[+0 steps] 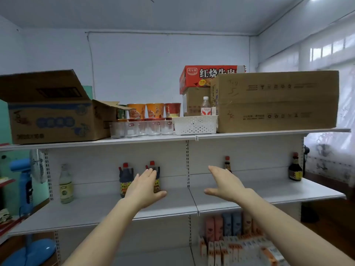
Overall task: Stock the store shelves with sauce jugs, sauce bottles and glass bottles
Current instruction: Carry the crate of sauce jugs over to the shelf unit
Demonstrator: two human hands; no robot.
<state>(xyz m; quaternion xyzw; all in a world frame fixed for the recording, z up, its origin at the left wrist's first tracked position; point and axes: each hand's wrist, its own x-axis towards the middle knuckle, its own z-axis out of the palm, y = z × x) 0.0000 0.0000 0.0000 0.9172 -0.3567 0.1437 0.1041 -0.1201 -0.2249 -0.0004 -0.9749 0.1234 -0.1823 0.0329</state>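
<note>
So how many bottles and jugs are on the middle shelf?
5. A clear glass bottle far left, two dark sauce jugs by the left hand, one sauce bottle behind the right hand, another far right. The hands may hide more.

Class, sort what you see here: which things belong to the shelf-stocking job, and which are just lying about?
Job: glass bottle, left sauce jug, right sauce jug, centre sauce bottle, far-right sauce bottle.
Lying about: open box, noodle cups, white basket, blue fan.
</note>
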